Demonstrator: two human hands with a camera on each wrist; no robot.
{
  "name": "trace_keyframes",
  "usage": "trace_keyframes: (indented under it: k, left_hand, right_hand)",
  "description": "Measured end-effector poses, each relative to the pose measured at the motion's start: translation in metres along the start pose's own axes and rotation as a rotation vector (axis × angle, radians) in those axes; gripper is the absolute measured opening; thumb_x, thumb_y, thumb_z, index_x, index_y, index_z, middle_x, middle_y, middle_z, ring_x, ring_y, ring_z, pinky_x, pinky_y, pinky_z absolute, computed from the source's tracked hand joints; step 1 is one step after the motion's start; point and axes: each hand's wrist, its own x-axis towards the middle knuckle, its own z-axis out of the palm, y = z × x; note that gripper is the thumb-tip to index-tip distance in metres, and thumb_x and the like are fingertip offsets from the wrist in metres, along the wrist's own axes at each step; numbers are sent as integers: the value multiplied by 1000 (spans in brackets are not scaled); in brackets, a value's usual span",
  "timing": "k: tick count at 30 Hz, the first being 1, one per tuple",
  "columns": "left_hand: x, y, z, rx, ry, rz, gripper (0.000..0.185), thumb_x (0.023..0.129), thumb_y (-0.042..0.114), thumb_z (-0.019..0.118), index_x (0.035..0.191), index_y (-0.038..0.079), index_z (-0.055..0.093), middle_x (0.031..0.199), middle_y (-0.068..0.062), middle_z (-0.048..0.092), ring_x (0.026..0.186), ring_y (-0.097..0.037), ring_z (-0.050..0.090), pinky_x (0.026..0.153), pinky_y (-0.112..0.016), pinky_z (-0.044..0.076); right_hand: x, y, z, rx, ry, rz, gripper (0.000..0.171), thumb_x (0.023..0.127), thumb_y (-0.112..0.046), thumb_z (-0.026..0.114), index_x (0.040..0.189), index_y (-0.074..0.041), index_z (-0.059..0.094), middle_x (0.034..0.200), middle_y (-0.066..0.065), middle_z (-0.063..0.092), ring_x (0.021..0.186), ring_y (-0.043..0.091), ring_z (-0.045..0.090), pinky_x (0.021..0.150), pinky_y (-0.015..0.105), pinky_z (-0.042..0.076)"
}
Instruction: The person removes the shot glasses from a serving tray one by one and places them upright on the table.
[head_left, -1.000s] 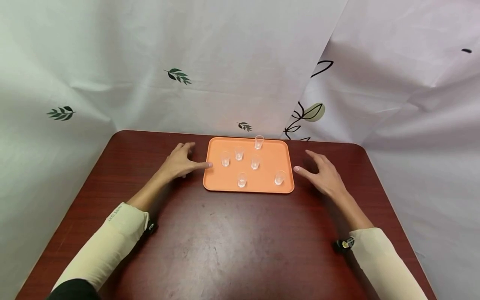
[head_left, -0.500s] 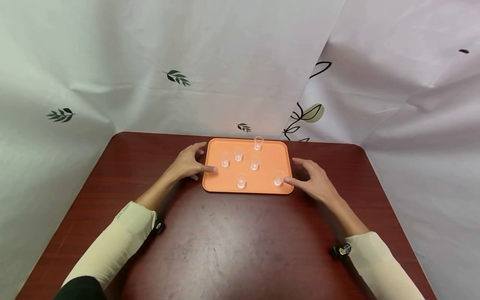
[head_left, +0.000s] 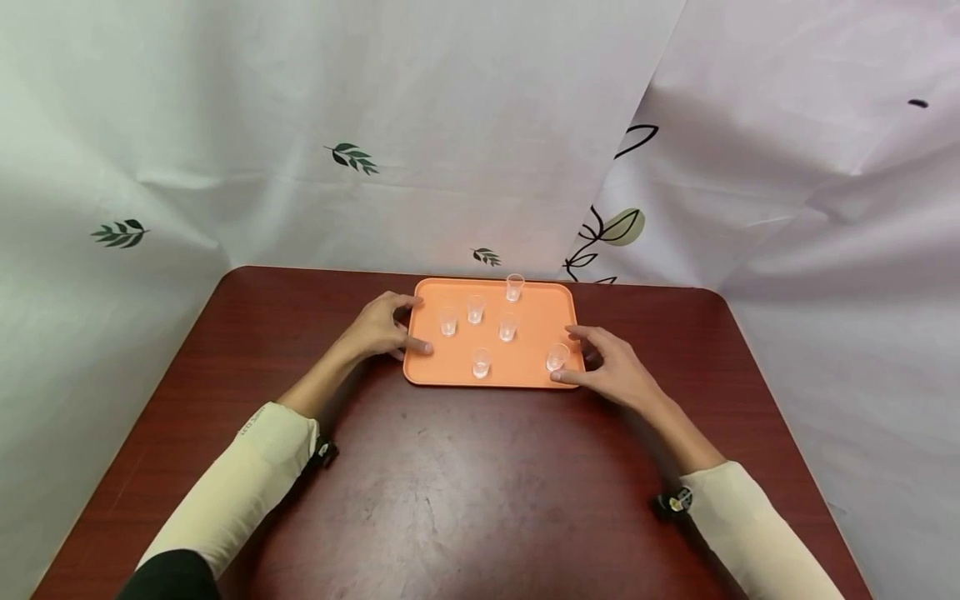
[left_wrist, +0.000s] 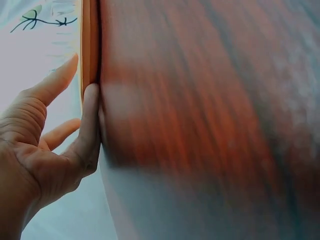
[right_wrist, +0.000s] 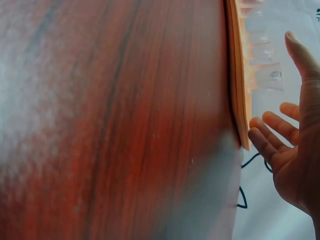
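An orange tray (head_left: pixel 532 329) lies at the far middle of the dark red table (head_left: pixel 465 483) and carries several small clear cups, one of them (head_left: pixel 556 357) at its front right. My left hand (head_left: pixel 378 329) holds the tray's left edge, the thumb on the rim; in the left wrist view one finger (left_wrist: pixel 91 120) lies against the tray edge (left_wrist: pixel 89 45). My right hand (head_left: pixel 607 367) is at the front right corner. In the right wrist view its fingers (right_wrist: pixel 267 135) sit just beside the tray (right_wrist: pixel 239 75), with the thumb straight above a cup (right_wrist: pixel 270 77).
White sheets printed with leaves (head_left: pixel 352 154) hang close behind the table and down both sides. The table's wide near half (head_left: pixel 450 517) carries only my two cream sleeves. The tray sits close to the table's far edge.
Both hands have moved inward from the table onto the tray's sides. The left fingers have reached the back-left rim; the right thumb has come to the front right rim. The tray and cups have barely shifted.
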Motion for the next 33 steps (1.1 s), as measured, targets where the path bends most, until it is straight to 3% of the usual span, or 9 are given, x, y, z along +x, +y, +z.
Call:
trace_keyframes:
  k: [6, 13, 17, 24, 33]
  left_hand:
    - [2, -9, -2, -83, -21, 18, 95, 81, 5, 103, 165, 4, 56, 158, -23, 47, 84, -20, 69, 65, -39, 73]
    - [3, -15, -6, -180, -60, -2, 96, 83, -2, 100, 167, 7, 55, 161, -20, 45, 99, -25, 66, 72, -40, 74]
    - [3, -13, -6, -228, -70, -30, 95, 84, -6, 98, 167, 7, 54, 167, -20, 42, 99, -20, 70, 75, -39, 74]
    - [4, -14, -4, -278, -77, -42, 95, 85, -9, 95, 168, 5, 53, 173, -22, 36, 91, -12, 78, 76, -36, 74]
    - [5, -16, -7, -291, -76, -67, 96, 83, -8, 98, 167, 10, 55, 172, -20, 37, 92, -16, 76, 76, -38, 74]
  right_hand:
    - [1, -2, 3, 9, -6, -31, 88, 85, -39, 102, 158, -9, 64, 143, 14, 76, 111, 30, 78, 96, 53, 68]
    - [3, -4, 3, 37, -17, -53, 82, 85, -34, 102, 154, -9, 67, 126, 12, 81, 108, 28, 79, 96, 53, 69]
    - [3, -3, 5, 39, -32, -63, 79, 86, -31, 102, 153, -9, 68, 123, 10, 81, 108, 27, 78, 97, 52, 69]
    - [4, -6, 8, 53, -34, -63, 75, 87, -28, 101, 152, -9, 69, 119, 11, 82, 102, 25, 80, 90, 43, 69]
    - [6, -4, 16, 128, -18, -30, 45, 94, -16, 94, 135, -9, 79, 118, 11, 84, 100, 21, 82, 88, 26, 69]
